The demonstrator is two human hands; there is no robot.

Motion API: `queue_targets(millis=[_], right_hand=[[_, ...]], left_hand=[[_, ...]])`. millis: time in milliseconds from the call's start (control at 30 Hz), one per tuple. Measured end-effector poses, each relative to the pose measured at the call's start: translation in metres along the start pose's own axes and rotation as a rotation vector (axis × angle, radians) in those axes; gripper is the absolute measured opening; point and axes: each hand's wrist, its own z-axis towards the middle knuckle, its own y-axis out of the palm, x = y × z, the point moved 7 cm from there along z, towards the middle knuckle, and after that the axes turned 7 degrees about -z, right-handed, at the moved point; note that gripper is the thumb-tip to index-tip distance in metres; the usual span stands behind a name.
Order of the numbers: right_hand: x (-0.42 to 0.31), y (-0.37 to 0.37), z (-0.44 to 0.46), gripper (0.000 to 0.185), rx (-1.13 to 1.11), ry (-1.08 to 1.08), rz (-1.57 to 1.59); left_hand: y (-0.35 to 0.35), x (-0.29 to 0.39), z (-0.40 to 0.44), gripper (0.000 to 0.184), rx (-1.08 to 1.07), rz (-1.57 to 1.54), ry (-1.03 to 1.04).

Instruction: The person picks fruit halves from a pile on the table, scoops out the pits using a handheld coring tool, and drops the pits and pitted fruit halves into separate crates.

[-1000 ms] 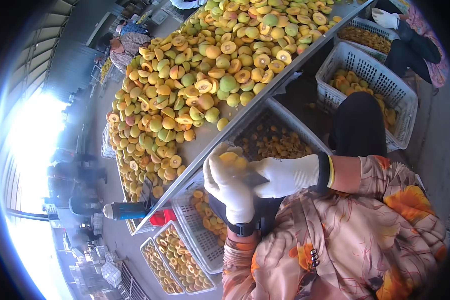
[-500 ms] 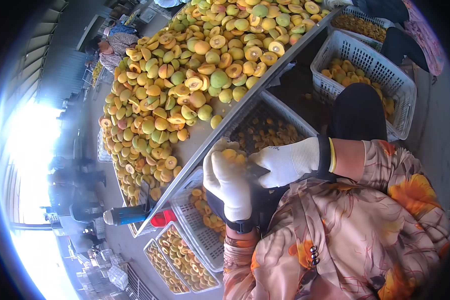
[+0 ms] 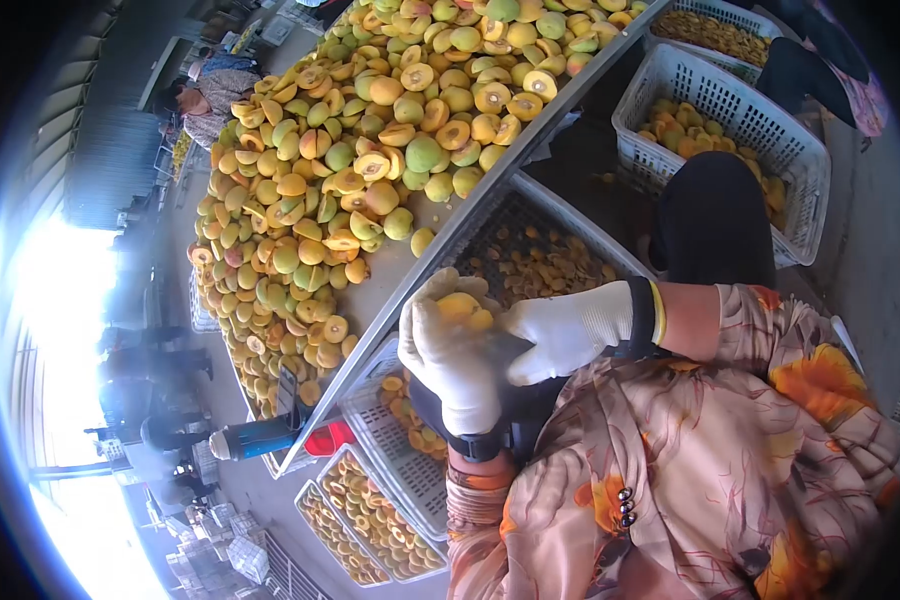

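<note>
My left hand (image 3: 452,350), in a white knit glove, is closed around yellow apricot halves (image 3: 462,308) cupped in its palm. Close beside it, my gloved right hand (image 3: 567,330) has its fingers curled toward the fruit. Something dark and blurred lies between the hands, and I cannot make out what the right fingers hold. Below and beyond my hands sits a crate (image 3: 580,222) with small brown-yellow pieces at its bottom. A sloping metal-edged table (image 3: 378,290) bears a large heap of halved apricots (image 3: 320,200), some showing pits.
A white crate (image 3: 805,170) of apricot pieces stands by my knee, another crate (image 3: 715,62) behind it. Left of my lap are a crate (image 3: 415,490) and shallow trays (image 3: 390,560) of halves. A blue bottle (image 3: 255,440) and red container (image 3: 328,438) stand near the table corner. People work farther off.
The view has shifted slightly. My left hand has opened a little around the fruit, so more of the yellow halves show. Both hands stay close together.
</note>
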Motion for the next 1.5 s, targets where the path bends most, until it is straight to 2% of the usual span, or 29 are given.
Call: queue_targets(millis=[33, 167, 233, 267, 333, 367, 467, 500, 533, 600, 633, 733, 767, 867, 900, 1000, 1033, 1067, 1133, 1167, 1267, 1333, 1367, 1467, 1500], right_hand=[[0.002, 0.001, 0.000, 0.024, -0.009, 0.033, 0.030], [-0.004, 0.013, -0.011, 0.020, -0.241, 0.200, 0.394], [-0.009, 0.015, -0.014, 0.020, -0.325, 0.262, 0.591], [-0.012, 0.012, -0.015, 0.019, -0.297, 0.246, 0.550], [-0.016, 0.008, -0.018, 0.018, -0.248, 0.216, 0.473], [-0.014, 0.011, -0.020, 0.016, -0.328, 0.188, 0.434], [-0.014, -0.005, -0.016, 0.019, -0.185, 0.117, 0.192], [-0.016, -0.013, -0.018, 0.018, -0.110, 0.202, 0.235], [-0.022, -0.020, -0.018, 0.013, -0.008, 0.227, 0.311], [-0.021, -0.030, 0.002, 0.013, 0.246, 0.006, 0.207], [-0.023, -0.034, 0.005, 0.016, 0.356, -0.008, 0.162], [-0.036, -0.031, 0.019, 0.023, 0.484, -0.105, -0.013], [-0.034, -0.028, 0.023, 0.025, 0.528, -0.180, -0.073], [-0.036, -0.022, 0.026, 0.025, 0.533, -0.112, -0.326], [-0.034, -0.022, 0.026, 0.023, 0.601, -0.129, -0.333], [-0.030, -0.018, 0.028, 0.020, 0.624, -0.134, -0.251], [-0.035, -0.019, 0.026, 0.017, 0.659, -0.162, -0.285], [-0.033, -0.024, 0.026, 0.017, 0.678, -0.140, -0.315], [-0.026, -0.040, 0.024, 0.016, 0.708, -0.097, -0.373], [-0.015, -0.046, 0.026, 0.016, 0.610, 0.018, -0.428], [0.031, -0.048, 0.021, 0.037, 0.270, 0.232, -0.636], [0.049, -0.052, 0.013, 0.045, 0.174, 0.339, -0.624], [0.063, -0.052, 0.012, 0.042, 0.184, 0.341, -0.631], [0.068, -0.051, 0.014, 0.041, 0.236, 0.367, -0.608], [0.072, -0.049, 0.016, 0.039, 0.230, 0.352, -0.613]], left_hand=[[0.001, 0.000, 0.003, 0.047, -0.053, -0.009, -0.001], [0.003, -0.010, 0.007, 0.052, -0.254, -0.119, -0.027], [0.009, -0.007, 0.008, 0.054, -0.217, -0.164, -0.071], [0.011, -0.005, 0.008, 0.055, -0.194, -0.189, -0.091], [0.002, -0.007, 0.013, 0.056, 0.004, -0.246, -0.136], [-0.005, -0.009, 0.014, 0.057, 0.106, -0.274, -0.159], [-0.037, -0.003, 0.013, 0.059, 0.160, -0.079, -0.044], [-0.044, 0.002, 0.013, 0.059, 0.146, 0.048, 0.023], [-0.050, 0.001, 0.009, 0.058, 0.151, 0.037, -0.004], [-0.054, 0.005, -0.001, 0.057, 0.163, 0.012, -0.055], [-0.053, 0.008, -0.005, 0.054, 0.210, 0.066, -0.016], [-0.047, 0.011, -0.013, 0.050, 0.189, 0.136, 0.070], [-0.050, 0.006, -0.017, 0.043, 0.196, 0.098, 0.038], [-0.056, -0.006, -0.025, 0.033, 0.214, 0.197, 0.011], [-0.054, -0.006, -0.025, 0.031, 0.195, 0.195, 0.094], [-0.054, -0.002, -0.023, 0.031, 0.144, 0.399, 0.173], [-0.055, 0.002, -0.023, 0.031, 0.134, 0.413, 0.161], [-0.056, 0.011, -0.023, 0.031, 0.130, 0.425, 0.232], [-0.091, 0.010, -0.025, 0.030, 0.208, 0.360, 0.164], [-0.109, 0.014, -0.025, 0.029, 0.219, 0.509, 0.149], [-0.191, 0.015, -0.010, 0.029, 0.201, 1.098, -0.004], [-0.180, 0.041, 0.008, 0.034, 0.159, 1.606, 0.158], [-0.197, 0.035, 0.025, 0.038, 0.159, 1.583, 0.228], [-0.160, 0.015, 0.094, 0.041, 0.066, 1.420, 0.287], [-0.143, -0.002, 0.120, 0.044, 0.012, 1.337, 0.219]])
